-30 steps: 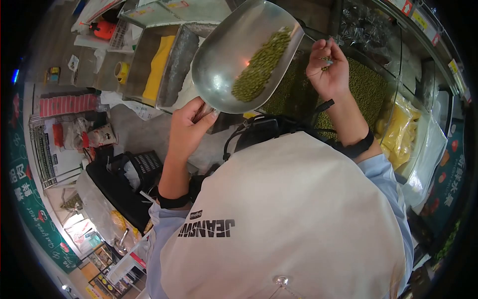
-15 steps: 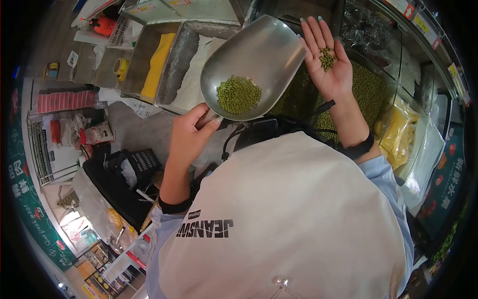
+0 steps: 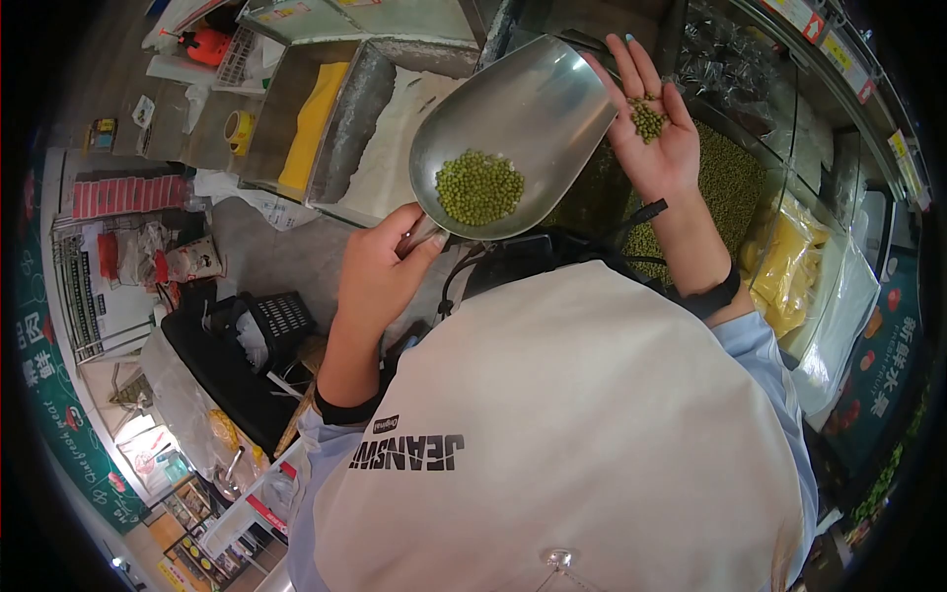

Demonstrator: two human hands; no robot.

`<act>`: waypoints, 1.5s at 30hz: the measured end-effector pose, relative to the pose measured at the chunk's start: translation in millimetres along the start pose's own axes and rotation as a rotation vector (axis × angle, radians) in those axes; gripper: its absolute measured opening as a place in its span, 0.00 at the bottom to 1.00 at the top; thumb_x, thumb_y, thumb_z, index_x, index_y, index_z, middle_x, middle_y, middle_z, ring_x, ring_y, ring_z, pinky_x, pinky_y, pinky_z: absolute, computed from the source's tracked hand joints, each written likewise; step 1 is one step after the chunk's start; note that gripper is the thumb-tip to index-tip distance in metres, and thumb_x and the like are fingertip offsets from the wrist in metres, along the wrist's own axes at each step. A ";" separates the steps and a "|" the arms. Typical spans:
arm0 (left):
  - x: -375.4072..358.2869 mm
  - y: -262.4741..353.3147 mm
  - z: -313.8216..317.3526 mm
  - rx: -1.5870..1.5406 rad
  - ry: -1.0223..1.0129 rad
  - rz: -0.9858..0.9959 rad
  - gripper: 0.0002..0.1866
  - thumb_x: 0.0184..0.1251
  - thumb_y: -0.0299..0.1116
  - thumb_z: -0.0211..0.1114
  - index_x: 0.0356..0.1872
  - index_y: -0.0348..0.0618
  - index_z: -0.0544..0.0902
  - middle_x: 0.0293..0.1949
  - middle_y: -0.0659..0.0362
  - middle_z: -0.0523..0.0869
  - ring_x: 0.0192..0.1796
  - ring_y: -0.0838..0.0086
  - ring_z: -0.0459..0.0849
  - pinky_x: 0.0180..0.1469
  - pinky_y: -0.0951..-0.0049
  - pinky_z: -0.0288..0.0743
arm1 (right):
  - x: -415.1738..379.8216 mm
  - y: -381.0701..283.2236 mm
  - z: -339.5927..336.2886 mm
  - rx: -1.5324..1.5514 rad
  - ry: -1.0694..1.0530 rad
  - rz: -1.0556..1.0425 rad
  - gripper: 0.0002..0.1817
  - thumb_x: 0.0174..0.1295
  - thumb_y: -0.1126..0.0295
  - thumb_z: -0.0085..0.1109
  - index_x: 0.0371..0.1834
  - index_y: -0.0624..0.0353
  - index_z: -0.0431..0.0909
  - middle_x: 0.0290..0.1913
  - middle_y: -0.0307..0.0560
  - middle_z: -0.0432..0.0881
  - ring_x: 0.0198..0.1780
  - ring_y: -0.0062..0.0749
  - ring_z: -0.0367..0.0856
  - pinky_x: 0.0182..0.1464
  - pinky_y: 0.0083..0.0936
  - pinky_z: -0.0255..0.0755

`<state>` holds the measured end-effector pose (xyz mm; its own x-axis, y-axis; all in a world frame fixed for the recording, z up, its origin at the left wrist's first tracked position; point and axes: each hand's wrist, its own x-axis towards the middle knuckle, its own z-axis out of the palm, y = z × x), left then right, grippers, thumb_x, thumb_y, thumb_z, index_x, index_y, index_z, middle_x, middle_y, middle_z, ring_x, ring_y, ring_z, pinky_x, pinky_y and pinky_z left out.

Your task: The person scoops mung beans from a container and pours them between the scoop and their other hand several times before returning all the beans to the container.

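Observation:
My left hand point(image 3: 380, 255) is closed around the short handle of a metal scoop point(image 3: 538, 113). Several green mung beans point(image 3: 480, 187) lie pooled at the handle end of its bowl. My right hand point(image 3: 663, 158) is palm up with its fingers stretched out, and a small heap of mung beans point(image 3: 647, 120) rests on the palm. The scoop's front edge is beside that hand and covers part of its fingers. Beneath the right forearm is a bin filled with more mung beans point(image 3: 730, 178), partly hidden by the arm.
A bin of white powder point(image 3: 406, 148) sits beyond the left hand, next to a bin with a yellow sheet point(image 3: 314, 128). Yellow bagged goods point(image 3: 789, 261) lie to the right. A black basket point(image 3: 284, 326) stands at the lower left. A cable crosses near my waist.
The scoop and my left hand have shifted slightly right, so the scoop's front edge now overlaps more of my right fingers. My right hand has barely moved.

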<state>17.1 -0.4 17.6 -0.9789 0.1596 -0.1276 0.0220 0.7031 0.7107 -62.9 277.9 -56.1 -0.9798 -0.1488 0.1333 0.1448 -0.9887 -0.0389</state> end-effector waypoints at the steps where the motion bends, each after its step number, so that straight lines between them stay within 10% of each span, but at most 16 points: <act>1: -0.1 0.4 0.6 -0.004 0.002 0.003 0.15 0.51 0.26 0.65 0.42 0.36 0.78 0.17 0.55 0.73 0.19 0.81 0.68 0.25 0.80 0.64 | -0.2 0.3 0.9 0.011 -0.001 0.004 0.28 0.67 0.61 0.32 0.69 0.59 0.51 0.73 0.44 0.48 0.73 0.51 0.42 0.55 0.41 0.66; 13: -0.7 0.6 1.7 0.005 -0.005 0.011 0.15 0.51 0.27 0.65 0.42 0.37 0.78 0.19 0.52 0.76 0.18 0.75 0.72 0.25 0.78 0.67 | 1.0 -0.3 -5.2 0.242 -0.089 0.124 0.27 0.67 0.63 0.32 0.68 0.61 0.52 0.72 0.49 0.47 0.71 0.55 0.44 0.69 0.45 0.46; 45: -4.3 5.1 0.0 0.032 -0.041 -0.034 0.16 0.50 0.28 0.65 0.43 0.39 0.79 0.21 0.50 0.79 0.20 0.67 0.77 0.27 0.74 0.69 | 0.7 1.3 -5.6 0.232 -0.074 0.162 0.29 0.66 0.64 0.34 0.66 0.71 0.51 0.70 0.61 0.50 0.72 0.49 0.44 0.69 0.35 0.54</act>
<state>21.4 2.6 21.8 -0.9702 0.1628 -0.1797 -0.0039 0.7304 0.6830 -64.2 276.6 -61.5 -0.9299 -0.2979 0.2156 0.3348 -0.9285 0.1609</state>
